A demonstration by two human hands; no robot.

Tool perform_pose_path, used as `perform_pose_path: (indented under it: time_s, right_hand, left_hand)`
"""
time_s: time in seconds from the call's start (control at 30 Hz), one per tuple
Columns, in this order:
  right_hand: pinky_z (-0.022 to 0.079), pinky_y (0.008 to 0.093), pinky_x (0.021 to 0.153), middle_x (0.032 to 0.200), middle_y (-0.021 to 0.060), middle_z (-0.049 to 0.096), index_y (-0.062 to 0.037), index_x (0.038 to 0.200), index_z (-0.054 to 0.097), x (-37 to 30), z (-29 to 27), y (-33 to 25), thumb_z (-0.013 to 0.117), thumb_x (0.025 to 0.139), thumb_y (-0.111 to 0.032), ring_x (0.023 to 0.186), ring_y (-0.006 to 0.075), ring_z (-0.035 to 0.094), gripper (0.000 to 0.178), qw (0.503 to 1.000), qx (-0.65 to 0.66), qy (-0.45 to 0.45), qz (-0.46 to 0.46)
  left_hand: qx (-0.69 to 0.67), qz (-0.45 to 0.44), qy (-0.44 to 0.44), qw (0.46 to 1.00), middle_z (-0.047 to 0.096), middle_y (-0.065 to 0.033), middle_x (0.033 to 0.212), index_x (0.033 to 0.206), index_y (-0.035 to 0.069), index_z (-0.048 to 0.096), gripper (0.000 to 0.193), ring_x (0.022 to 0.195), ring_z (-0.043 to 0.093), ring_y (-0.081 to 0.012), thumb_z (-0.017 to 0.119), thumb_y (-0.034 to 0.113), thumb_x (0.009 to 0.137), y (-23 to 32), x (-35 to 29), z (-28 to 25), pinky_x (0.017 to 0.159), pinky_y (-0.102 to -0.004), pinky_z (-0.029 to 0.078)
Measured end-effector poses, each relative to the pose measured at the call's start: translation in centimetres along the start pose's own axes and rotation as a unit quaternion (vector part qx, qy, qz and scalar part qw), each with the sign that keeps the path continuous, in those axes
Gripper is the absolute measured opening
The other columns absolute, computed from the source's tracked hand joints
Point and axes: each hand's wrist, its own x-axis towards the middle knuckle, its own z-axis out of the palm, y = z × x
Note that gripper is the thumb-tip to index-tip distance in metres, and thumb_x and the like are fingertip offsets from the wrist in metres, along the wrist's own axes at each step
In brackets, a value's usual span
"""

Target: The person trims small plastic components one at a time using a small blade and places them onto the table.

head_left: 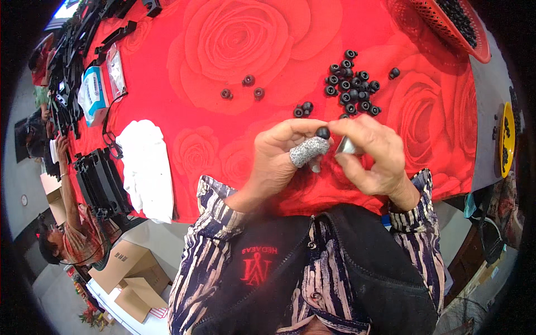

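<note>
A black knob is pinched between the thumb and the grey-sleeved finger of the left hand. Its rounded end is turned up; the rest is covered by the fingers, so its long axis cannot be told. Just right of it, a shiny metal piece is held in the curled fingers of the right hand, its kind partly hidden.

Directly beyond the right fingers, a cluster of black knobs is spread on the red tablecloth, which is patterned with roses; three more are scattered beyond the left fingers. Far beyond and right of the fingers, a red basket is filled with small black parts; well to their right, black parts are also held in a yellow tray.

Left of the fingers, a white cloth is laid near black bars. Farther left, the table is reached over by a co-worker, and a carton is seen below.
</note>
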Motion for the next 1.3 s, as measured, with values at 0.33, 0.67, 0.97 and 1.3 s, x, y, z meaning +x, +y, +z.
perform_pose_path:
  time_s: [0.33,0.67,0.97,1.3]
  right_hand:
    - [0.041,0.032,0.046,0.067,0.0074,0.051,0.002,0.107,0.059,-0.5,1.1,0.6,0.066,0.062,0.003,0.053,0.0211,0.051,0.046,0.996,-0.066,0.008,-0.059]
    - [0.043,0.0324,0.048,0.07,0.0089,0.052,0.003,0.107,0.058,-0.4,0.4,0.1,0.067,0.061,0.001,0.054,0.0223,0.053,0.047,0.999,-0.047,0.01,-0.017]
    - [0.043,0.0325,0.048,0.072,0.0104,0.053,0.0032,0.107,0.058,-0.5,0.9,0.3,0.069,0.06,0.0,0.055,0.0227,0.053,0.048,0.997,-0.076,0.004,-0.034]
    - [0.044,0.0332,0.05,0.073,0.0112,0.053,0.0031,0.11,0.054,0.0,0.3,-0.3,0.066,0.066,0.001,0.057,0.0236,0.053,0.046,0.999,-0.046,-0.023,0.007]
  left_hand:
    - [0.062,0.011,0.013,0.998,0.064,-0.0091,0.09,0.111,-0.003,0.058,0.027,0.072,0.06,-0.0096,0.061,0.005,0.086,-0.2,-0.2,-0.1,0.059,-0.0213,0.051]
    - [0.047,0.058,0.033,0.997,0.06,-0.0063,0.091,0.111,-0.002,0.058,0.026,0.076,0.059,-0.0104,0.06,0.001,0.086,0.6,-0.1,-0.1,0.059,-0.0216,0.05]
    - [0.079,0.062,0.024,0.995,0.057,-0.0053,0.093,0.111,-0.002,0.058,0.028,0.074,0.057,-0.009,0.063,0.0,0.083,0.5,-0.1,0.0,0.059,-0.0206,0.048]
    - [0.06,0.05,0.022,0.997,0.058,-0.005,0.092,0.111,-0.002,0.058,0.027,0.074,0.058,-0.0087,0.062,0.0,0.084,0.5,-0.2,0.0,0.057,-0.0206,0.048]
